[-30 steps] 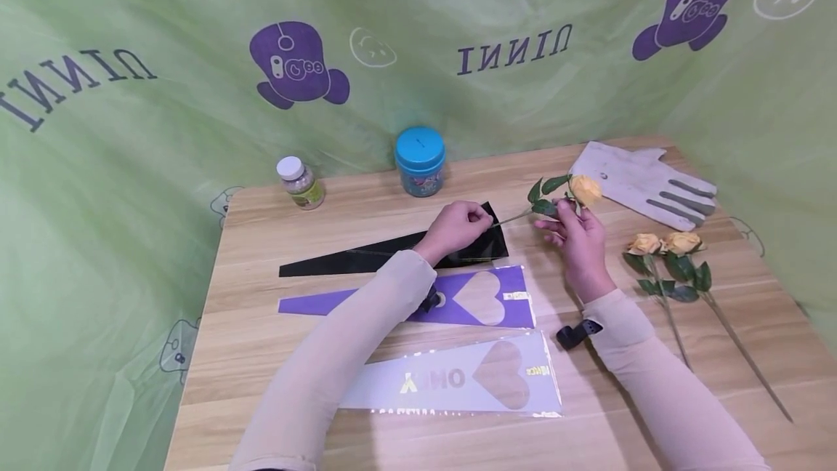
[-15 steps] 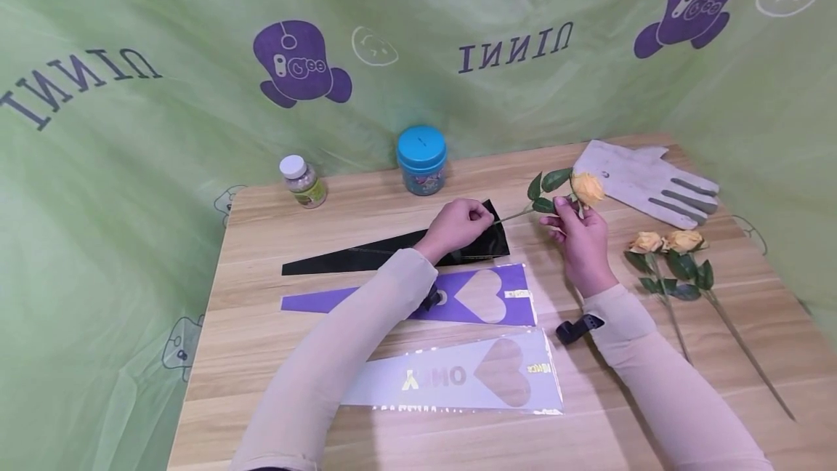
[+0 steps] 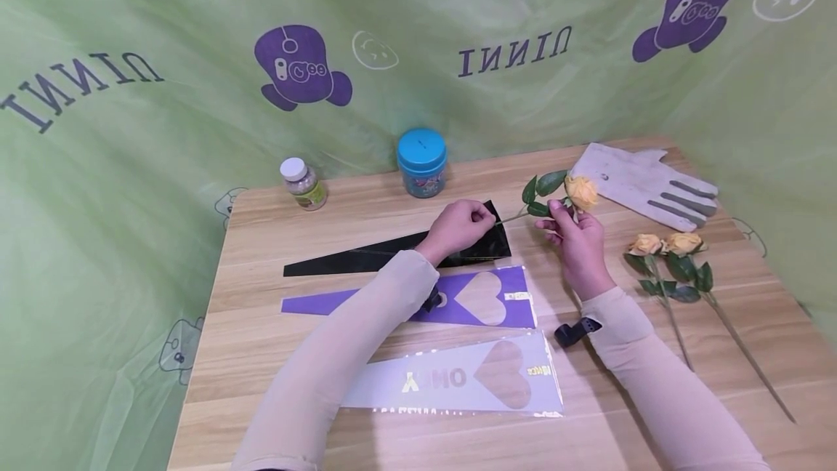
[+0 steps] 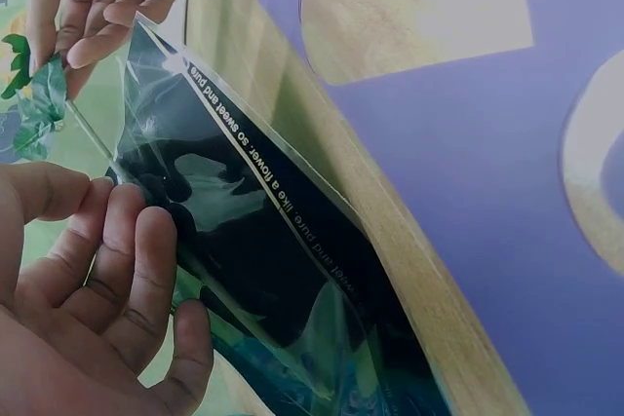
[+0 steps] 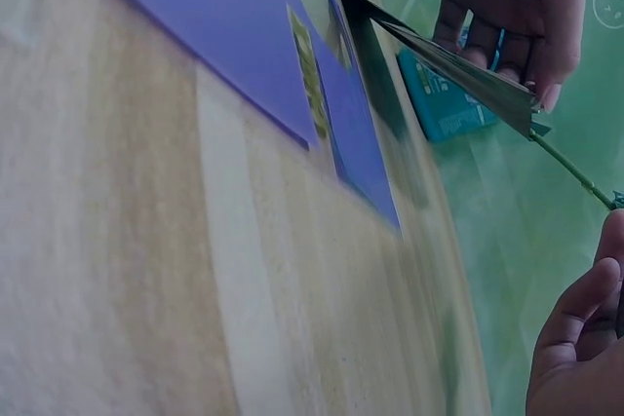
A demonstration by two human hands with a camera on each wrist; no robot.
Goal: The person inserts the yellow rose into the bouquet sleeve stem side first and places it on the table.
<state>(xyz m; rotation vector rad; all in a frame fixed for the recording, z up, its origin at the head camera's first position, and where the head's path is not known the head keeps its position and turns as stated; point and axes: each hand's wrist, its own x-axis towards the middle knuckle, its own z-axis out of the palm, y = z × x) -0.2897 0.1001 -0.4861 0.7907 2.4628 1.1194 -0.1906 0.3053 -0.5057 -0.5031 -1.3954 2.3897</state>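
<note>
My left hand (image 3: 459, 227) pinches the open wide end of a black flower sleeve (image 3: 356, 256), a tapering clear-fronted bag with printed lettering in the left wrist view. My right hand (image 3: 584, 251) holds a yellow artificial rose (image 3: 580, 193) just below its bloom, between thumb and fingers. Leftward from the leaves runs the rose's stem (image 5: 573, 170), its lower part inside the sleeve's mouth. Leaves and bloom are outside. Below the black sleeve lie a purple sleeve (image 3: 458, 298) and a white sleeve (image 3: 451, 380), each with a heart-shaped window.
Two more yellow roses (image 3: 683, 244) lie at the right of the wooden table (image 3: 248, 384). A grey work glove (image 3: 644, 184) is behind them. Along the back stand a blue-lidded tub (image 3: 421, 162) and a small white-capped bottle (image 3: 304, 184). A green curtain (image 3: 418, 20) surrounds the table.
The right hand and the rose have shifted slightly left, towards the sleeve's mouth. The left hand keeps its pinch on the sleeve's edge. Nothing else on the table has moved.
</note>
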